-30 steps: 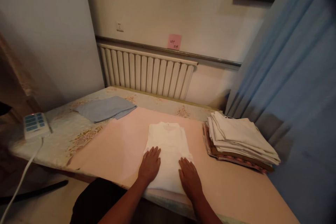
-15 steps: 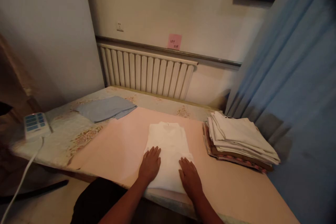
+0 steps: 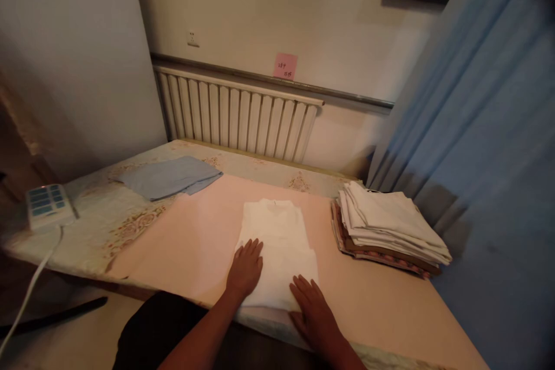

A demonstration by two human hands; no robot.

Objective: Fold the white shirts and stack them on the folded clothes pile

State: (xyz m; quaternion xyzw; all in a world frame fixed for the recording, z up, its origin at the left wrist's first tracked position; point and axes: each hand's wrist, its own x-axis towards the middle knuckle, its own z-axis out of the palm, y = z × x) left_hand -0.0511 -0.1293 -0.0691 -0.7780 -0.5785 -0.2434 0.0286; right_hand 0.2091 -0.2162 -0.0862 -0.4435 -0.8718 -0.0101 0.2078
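A white garment (image 3: 277,231), folded into a long rectangle, lies flat on the pink cloth (image 3: 191,231) in front of me. A neckline seems to show at its far end. My left hand (image 3: 246,266) rests palm down on the garment's left side, fingers stretched out. On its lower right edge lies my right hand (image 3: 311,306), also flat, with the fingers a little apart and the thumb out to the left. Neither hand grips anything.
To the right stands a stack of folded clothes (image 3: 390,225), beside a blue curtain (image 3: 477,173). A grey-blue folded cloth (image 3: 173,176) lies at the far left. A white power strip (image 3: 50,206) with a cord sits on the table's left corner. Behind is a radiator (image 3: 238,113).
My right hand has slid down along the garment's right side toward its near edge. My left hand stays about where it was on the garment. The view has shifted slightly.
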